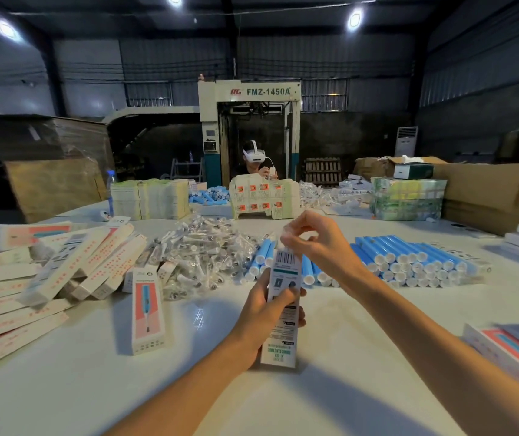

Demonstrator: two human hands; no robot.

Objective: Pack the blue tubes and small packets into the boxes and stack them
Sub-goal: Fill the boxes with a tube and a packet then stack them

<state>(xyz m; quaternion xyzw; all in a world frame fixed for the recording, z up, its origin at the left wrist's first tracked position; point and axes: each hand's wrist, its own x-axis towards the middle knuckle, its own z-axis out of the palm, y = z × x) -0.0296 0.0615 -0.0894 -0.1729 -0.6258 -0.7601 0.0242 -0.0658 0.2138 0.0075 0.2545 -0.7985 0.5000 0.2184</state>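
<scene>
— forearms come in over the near edge of the tabletop (126, 388). what is the left hand (261, 309) doing?
— it's wrapped round the middle of a box (284, 272), holding it upright over the middle of the tabletop.
— and the right hand (318, 243)?
— its fingertips are bunched at the box's top end, on something pale and blurred. flap or packet, i cannot tell, so i can't say what it grips.
— anything inside that box?
— hidden; the top end is behind the fingers.
— how far along, then?
— partway, i'd judge. by the left edge lies a pile of boxes (63, 272) that look closed, more heap than stack, so the stacking looks undone. what's in them doesn't show. a lone box (147, 313) lies flat just right of the pile.
— what's left?
— plenty. a broad heap of small packets (208, 256) sits mid-tabletop, and a big bank of blue tubes (409, 262) lies toward the right edge, with a few more just behind the held box.
— the near right corner?
— a flat stack (510, 344), too blurred to tell if it's filled.
</scene>
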